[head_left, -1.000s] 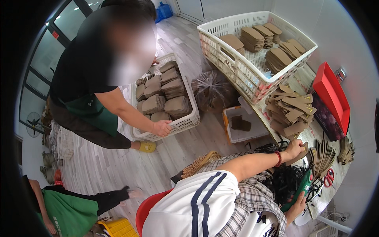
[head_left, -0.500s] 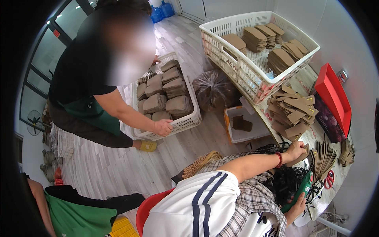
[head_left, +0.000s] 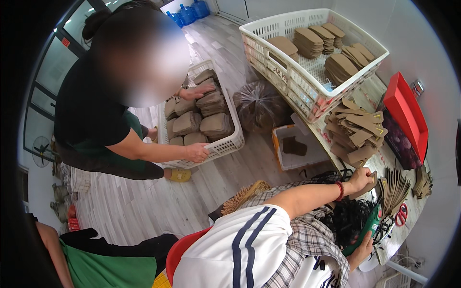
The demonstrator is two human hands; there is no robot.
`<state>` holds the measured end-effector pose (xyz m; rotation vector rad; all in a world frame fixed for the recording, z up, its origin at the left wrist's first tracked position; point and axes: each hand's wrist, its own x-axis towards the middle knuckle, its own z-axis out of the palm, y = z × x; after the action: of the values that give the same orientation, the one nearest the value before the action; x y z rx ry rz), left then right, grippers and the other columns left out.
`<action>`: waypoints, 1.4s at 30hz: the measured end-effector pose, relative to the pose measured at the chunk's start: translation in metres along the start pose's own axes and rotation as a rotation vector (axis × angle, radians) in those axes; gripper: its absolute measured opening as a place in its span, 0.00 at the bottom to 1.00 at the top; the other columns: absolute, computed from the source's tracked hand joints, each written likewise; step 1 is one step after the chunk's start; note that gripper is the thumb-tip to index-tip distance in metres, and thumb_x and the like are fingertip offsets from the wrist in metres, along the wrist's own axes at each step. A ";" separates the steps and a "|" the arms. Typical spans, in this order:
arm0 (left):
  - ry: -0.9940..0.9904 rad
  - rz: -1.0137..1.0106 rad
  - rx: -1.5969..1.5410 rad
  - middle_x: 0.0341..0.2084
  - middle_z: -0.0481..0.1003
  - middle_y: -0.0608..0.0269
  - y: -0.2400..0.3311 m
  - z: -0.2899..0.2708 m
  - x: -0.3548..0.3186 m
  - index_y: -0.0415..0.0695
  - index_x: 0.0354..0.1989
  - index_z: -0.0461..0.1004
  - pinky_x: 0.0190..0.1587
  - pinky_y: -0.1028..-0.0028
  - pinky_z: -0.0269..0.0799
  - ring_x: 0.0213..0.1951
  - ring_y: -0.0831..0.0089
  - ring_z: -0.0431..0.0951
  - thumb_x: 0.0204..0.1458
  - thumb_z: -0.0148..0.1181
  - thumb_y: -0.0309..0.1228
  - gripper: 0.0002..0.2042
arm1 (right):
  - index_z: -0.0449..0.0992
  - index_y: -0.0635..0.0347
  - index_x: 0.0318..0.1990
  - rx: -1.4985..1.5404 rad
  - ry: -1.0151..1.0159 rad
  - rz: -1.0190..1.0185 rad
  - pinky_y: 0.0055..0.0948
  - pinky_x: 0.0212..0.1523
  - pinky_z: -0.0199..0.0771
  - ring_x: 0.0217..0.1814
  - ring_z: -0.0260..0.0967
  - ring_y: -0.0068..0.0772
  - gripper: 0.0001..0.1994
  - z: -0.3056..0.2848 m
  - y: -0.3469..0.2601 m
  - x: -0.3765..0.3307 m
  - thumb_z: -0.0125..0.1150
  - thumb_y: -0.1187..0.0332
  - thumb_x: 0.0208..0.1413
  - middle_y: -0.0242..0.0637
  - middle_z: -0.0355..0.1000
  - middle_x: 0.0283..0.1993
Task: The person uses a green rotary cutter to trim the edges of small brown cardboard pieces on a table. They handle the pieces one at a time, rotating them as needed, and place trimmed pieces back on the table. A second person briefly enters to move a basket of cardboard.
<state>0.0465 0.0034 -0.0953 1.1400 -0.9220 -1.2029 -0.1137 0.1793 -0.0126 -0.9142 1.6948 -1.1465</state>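
Observation:
My left hand (head_left: 357,180), with a red band at the wrist, reaches right across the table and grips a flat brown card piece (head_left: 371,185). Beside it stands a fanned row of similar pieces (head_left: 396,187). Low at the right, my right hand (head_left: 361,249) holds a green glue gun (head_left: 370,224) over a tangle of black cords (head_left: 348,218). A loose pile of brown card pieces (head_left: 355,132) lies just beyond my left hand.
A big white crate (head_left: 288,72) of stacked brown pieces and a red tray (head_left: 406,115) sit on the table. A person in black holds a white basket (head_left: 230,144) on the floor. A clear bag (head_left: 259,108), small box (head_left: 300,149) and red scissors (head_left: 401,213) are nearby.
The person in black has leaned closer and put a second hand on the stacks in the floor basket. My two hands have stayed where they were.

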 end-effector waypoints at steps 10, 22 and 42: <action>0.027 0.023 0.005 0.18 0.74 0.58 -0.005 0.001 0.002 0.36 0.23 0.73 0.29 0.71 0.68 0.23 0.74 0.72 0.40 0.63 0.26 0.07 | 0.71 0.61 0.38 0.031 0.003 0.027 0.18 0.20 0.59 0.21 0.61 0.18 0.14 0.001 -0.001 -0.002 0.52 0.57 0.61 0.29 0.66 0.24; -0.008 0.024 0.004 0.19 0.73 0.63 -0.003 -0.001 0.001 0.36 0.25 0.73 0.29 0.74 0.67 0.25 0.79 0.70 0.45 0.62 0.27 0.07 | 0.70 0.59 0.34 0.052 0.032 -0.007 0.18 0.19 0.60 0.17 0.61 0.19 0.16 0.007 -0.005 -0.005 0.54 0.54 0.60 0.32 0.67 0.21; 0.007 0.011 -0.022 0.18 0.72 0.65 -0.006 -0.001 0.003 0.36 0.25 0.73 0.28 0.74 0.66 0.24 0.79 0.69 0.44 0.62 0.27 0.07 | 0.71 0.60 0.40 0.071 -0.008 -0.015 0.15 0.20 0.58 0.21 0.60 0.16 0.13 0.006 -0.005 -0.012 0.53 0.57 0.62 0.28 0.65 0.24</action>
<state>0.0470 0.0007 -0.1017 1.1198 -0.9065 -1.1961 -0.1036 0.1869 -0.0061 -0.8874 1.6326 -1.2035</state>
